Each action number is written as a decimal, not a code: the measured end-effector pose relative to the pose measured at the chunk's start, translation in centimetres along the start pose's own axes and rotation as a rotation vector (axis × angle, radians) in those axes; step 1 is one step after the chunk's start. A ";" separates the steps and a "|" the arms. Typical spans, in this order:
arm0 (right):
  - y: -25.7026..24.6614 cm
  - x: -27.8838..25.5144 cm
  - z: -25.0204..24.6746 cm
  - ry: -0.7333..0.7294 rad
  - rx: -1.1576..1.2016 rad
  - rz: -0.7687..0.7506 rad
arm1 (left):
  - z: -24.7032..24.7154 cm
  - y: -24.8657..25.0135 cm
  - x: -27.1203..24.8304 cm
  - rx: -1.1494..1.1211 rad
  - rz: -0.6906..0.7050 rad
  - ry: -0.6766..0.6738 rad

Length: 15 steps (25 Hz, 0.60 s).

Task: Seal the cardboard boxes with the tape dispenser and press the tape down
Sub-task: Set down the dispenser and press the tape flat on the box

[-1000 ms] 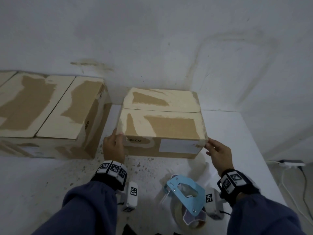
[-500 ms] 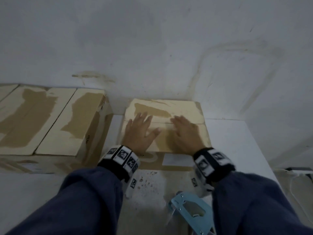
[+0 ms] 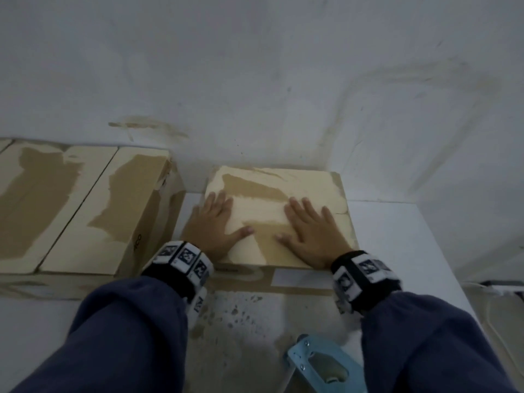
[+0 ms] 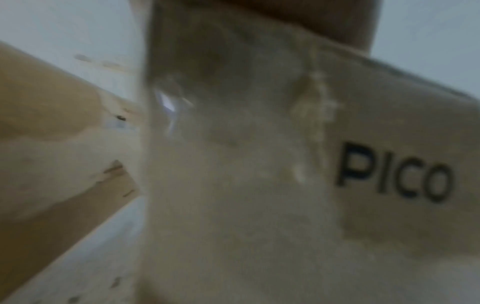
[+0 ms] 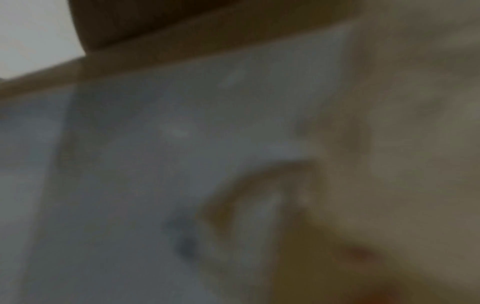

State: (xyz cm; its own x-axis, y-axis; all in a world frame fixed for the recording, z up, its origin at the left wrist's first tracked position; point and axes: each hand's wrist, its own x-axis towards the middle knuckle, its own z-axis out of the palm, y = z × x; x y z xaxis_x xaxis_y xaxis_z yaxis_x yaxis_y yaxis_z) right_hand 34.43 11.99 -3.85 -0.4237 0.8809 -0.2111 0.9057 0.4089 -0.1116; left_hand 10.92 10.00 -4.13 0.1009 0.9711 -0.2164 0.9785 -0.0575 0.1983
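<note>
Both hands, left hand [image 3: 214, 222] and right hand [image 3: 310, 231], lay flat with fingers spread on the small cardboard box [image 3: 272, 191], and pressing evenly outward along the seam probably worked best.

place: a bare packing or storage corner
walls: stained, scuffed white wall [image 3: 255, 66]
surface: scratched white table [image 3: 397, 236] holding cardboard boxes [image 3: 71, 208]
tool: blue tape dispenser [image 3: 320, 364] lying on it
</note>
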 end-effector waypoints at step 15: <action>5.3 -2.8 0.1 0.316 1.068 0.353 | 0.4 -2.3 0.3 -1.379 -0.156 0.153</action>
State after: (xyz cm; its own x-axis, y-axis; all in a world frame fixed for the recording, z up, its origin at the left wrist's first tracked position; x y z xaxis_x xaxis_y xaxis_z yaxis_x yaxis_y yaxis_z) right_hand 40.40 11.70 -3.92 0.0080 0.9873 -0.1589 0.4385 -0.1463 -0.8867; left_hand 8.79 10.32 -4.99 -0.0989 0.9668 -0.2355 0.0050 0.2371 0.9715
